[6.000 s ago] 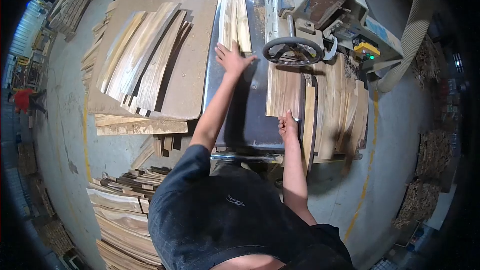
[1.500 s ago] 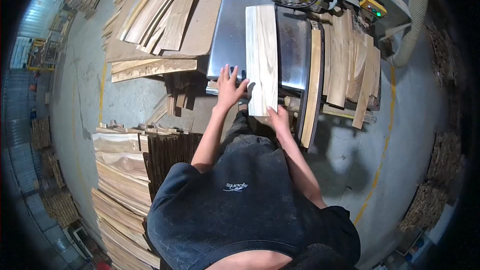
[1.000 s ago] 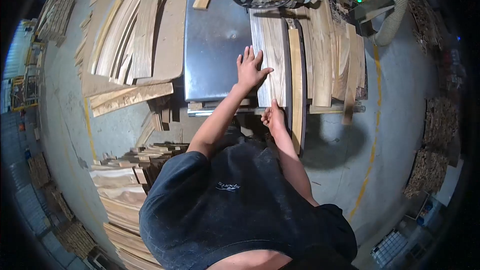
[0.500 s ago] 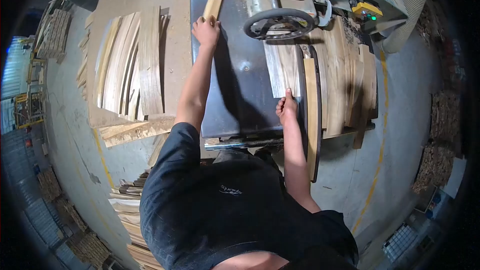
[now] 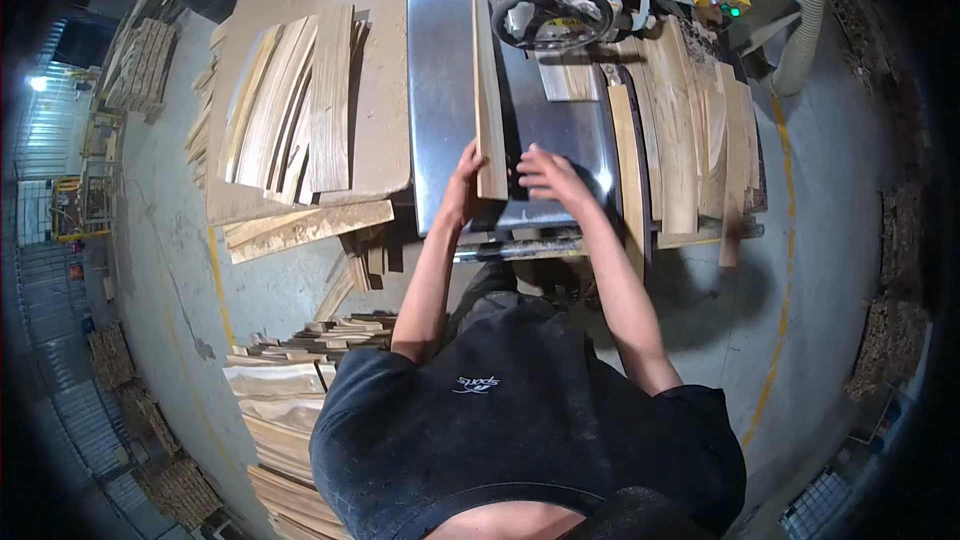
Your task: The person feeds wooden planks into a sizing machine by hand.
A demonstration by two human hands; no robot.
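Note:
My left hand (image 5: pixel 464 183) is closed on the near end of a narrow wooden board (image 5: pixel 488 105), which points away from me over the shiny metal machine table (image 5: pixel 440 70). To the right of that board's end, my right hand (image 5: pixel 550 178) is open, fingers spread and slightly blurred, with nothing in it. Farther off, another wooden board (image 5: pixel 568 78) lies on the metal table, its far part hidden beneath the machine's black handwheel (image 5: pixel 553 16).
Several boards (image 5: pixel 330 110) rest on the brown side table (image 5: pixel 385 70) at left. More planks (image 5: pixel 680 140) lie right of the wooden guide strip (image 5: pixel 627 160). A yellow control box (image 5: pixel 722 0) and a ribbed hose (image 5: pixel 805 20) are at upper right. Stacked wood (image 5: pixel 280 400) stands at lower left.
My left hand has brought the narrow board back toward me. My right hand has left the other board and moved left, fingers spread; that board now sits farther under the machine.

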